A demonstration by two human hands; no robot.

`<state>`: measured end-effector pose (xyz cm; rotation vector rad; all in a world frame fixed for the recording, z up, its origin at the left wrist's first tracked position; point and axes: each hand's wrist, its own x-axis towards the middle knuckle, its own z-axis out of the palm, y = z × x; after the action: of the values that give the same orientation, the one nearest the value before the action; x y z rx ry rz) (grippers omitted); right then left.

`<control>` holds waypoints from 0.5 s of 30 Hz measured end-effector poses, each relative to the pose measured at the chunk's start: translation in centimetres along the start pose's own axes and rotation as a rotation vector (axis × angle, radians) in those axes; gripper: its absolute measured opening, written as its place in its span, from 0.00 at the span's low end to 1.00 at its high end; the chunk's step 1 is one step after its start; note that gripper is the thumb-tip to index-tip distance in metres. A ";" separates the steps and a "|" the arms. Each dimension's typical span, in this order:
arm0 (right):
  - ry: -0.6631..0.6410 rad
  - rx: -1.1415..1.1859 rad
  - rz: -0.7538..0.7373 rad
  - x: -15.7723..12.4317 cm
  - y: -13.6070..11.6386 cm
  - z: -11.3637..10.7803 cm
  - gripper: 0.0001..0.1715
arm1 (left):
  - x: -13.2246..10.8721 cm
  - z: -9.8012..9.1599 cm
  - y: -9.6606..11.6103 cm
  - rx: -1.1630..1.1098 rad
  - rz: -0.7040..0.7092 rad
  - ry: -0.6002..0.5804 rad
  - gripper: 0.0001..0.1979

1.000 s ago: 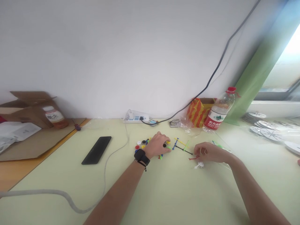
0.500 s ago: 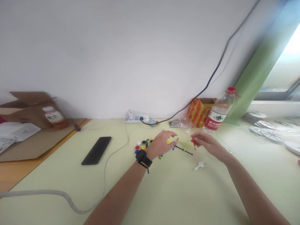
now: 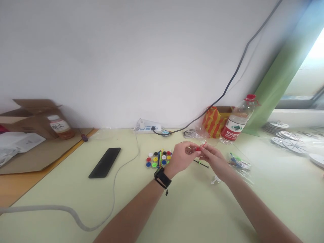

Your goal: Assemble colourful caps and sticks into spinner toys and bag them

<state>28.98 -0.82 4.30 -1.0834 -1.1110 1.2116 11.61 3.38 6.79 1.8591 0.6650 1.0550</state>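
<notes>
My left hand (image 3: 184, 156), with a black watch (image 3: 162, 177) on its wrist, and my right hand (image 3: 214, 158) meet above the table, fingertips together. Pinched between them is a small red plastic piece (image 3: 197, 149) with a thin red stem sticking up toward the right hand. Its exact shape is partly covered by fingers. To the left of my left hand lie rows of small coloured round pieces (image 3: 154, 164) and several thin coloured sticks (image 3: 159, 158). A black stick (image 3: 204, 164) shows below the hands. Under my right wrist sits a white plastic piece (image 3: 215, 180).
A clear bag of coloured parts (image 3: 239, 163) lies right of my right hand. Behind stand a water bottle (image 3: 231, 128) and a power strip (image 3: 146, 129). A black phone (image 3: 105, 163) and a grey cable (image 3: 115, 182) are at left. White discs (image 3: 293, 145) lie far right.
My right hand has moved left with the red piece, and my left hand has moved right and closed its fingers on it. The bag of parts now shows beside my right arm.
</notes>
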 end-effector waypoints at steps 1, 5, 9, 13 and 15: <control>-0.008 -0.015 0.003 -0.1 -0.1 0.1 0.25 | 0.0 -0.1 0.0 -0.004 0.001 0.011 0.09; -0.070 -0.002 0.017 -0.3 -0.4 0.4 0.25 | 0.0 -0.3 0.0 0.077 0.036 0.004 0.08; -0.068 0.010 0.046 -0.2 -0.3 0.2 0.25 | 0.0 -0.5 -0.1 0.152 0.049 -0.022 0.07; -0.066 0.036 0.063 -0.2 -0.1 0.0 0.25 | 0.0 -1.0 0.2 0.240 0.077 -0.065 0.09; -0.084 0.056 0.065 -0.2 -0.1 0.0 0.24 | 0.1 -1.3 0.4 0.271 0.099 -0.107 0.09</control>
<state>28.97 -1.05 4.40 -1.0410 -1.1068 1.3420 10.53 3.78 7.49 2.1857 0.6855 0.9561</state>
